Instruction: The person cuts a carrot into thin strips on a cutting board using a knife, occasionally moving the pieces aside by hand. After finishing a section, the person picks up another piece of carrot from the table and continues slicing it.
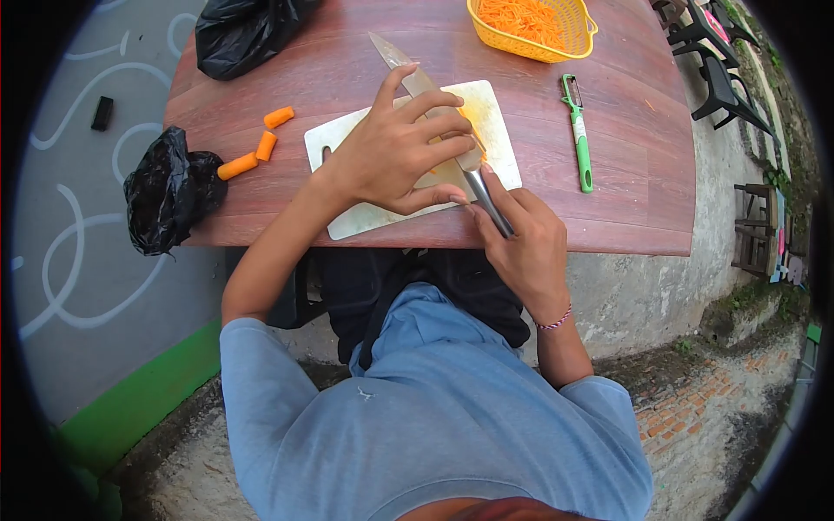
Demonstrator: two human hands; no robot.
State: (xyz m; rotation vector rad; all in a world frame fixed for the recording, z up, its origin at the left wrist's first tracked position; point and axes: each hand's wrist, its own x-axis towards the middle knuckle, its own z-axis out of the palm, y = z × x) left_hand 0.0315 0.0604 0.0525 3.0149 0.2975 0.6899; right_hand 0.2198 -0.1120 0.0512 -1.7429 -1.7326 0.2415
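My right hand [526, 230] is wrapped round the silver handle of a kitchen knife [420, 82], whose blade points away to the upper left across a white cutting board [501, 143]. Above the blade, my left hand [404, 143] has its fingers spread, with the fingertips right at the flat of the blade and the thumb near the handle. Thin orange carrot strips [478, 130] show along the blade on the yellow-stained board. My left hand hides part of the blade and the board's middle.
Carrot pieces [267, 146] lie left of the board, beside a crumpled black plastic bag [169, 191]. Another black bag [248, 35] is at the back left. A yellow basket [521, 48] holds shredded carrot [524, 21]. A green peeler [580, 143] lies on the right of the wooden table [638, 174].
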